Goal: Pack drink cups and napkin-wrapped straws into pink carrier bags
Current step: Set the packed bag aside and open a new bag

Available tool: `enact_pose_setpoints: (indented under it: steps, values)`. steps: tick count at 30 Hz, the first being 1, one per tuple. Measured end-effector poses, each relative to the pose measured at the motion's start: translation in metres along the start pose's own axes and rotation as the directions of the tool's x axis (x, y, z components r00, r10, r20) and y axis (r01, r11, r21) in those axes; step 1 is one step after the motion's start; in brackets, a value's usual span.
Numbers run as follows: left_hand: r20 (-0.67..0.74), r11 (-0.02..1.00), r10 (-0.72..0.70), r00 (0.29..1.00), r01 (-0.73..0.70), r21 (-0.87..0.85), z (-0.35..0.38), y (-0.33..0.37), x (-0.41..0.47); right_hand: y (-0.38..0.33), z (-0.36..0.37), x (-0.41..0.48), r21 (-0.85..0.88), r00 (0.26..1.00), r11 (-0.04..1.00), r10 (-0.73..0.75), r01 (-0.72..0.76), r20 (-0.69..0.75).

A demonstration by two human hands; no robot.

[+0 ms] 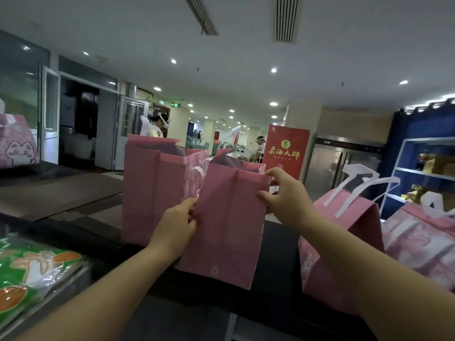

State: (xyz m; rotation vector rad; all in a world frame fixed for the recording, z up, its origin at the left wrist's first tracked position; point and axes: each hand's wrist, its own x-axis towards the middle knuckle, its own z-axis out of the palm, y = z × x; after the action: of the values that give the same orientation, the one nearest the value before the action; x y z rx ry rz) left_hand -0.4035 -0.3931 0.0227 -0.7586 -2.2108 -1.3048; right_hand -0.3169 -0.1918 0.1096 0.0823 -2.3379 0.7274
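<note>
A pink carrier bag (226, 222) stands upright on the dark counter (270, 279) in front of me, its top open. My left hand (177, 225) pinches the bag's left edge about halfway up. My right hand (283, 195) grips its upper right corner near the rim. A second pink bag (152, 188) stands open just behind it to the left. No cups or straws show; the bags' insides are hidden.
More pink bags with white handles (349, 232) (423, 242) lie at the right. A cat-print pink bag (17, 143) sits far left. Green printed packs (32, 269) lie at the lower left. A red sign (285, 151), blue shelves (428, 168) and people stand beyond.
</note>
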Motion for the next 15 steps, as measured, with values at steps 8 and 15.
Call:
enact_pose_setpoints:
  steps: [8, 15]
  values:
    - [-0.050, 0.993, 0.116, 0.992, -0.116, -0.016, -0.023, 0.043, -0.033, -0.029, -0.042, -0.045, 0.012, 0.987, 0.995, -0.099, 0.101, -0.124]
    - [-0.084, 0.980, 0.191, 0.978, -0.195, -0.031, -0.052, 0.098, -0.105, -0.054, -0.085, -0.112, 0.086, 0.974, 0.981, -0.159, 0.175, -0.160]
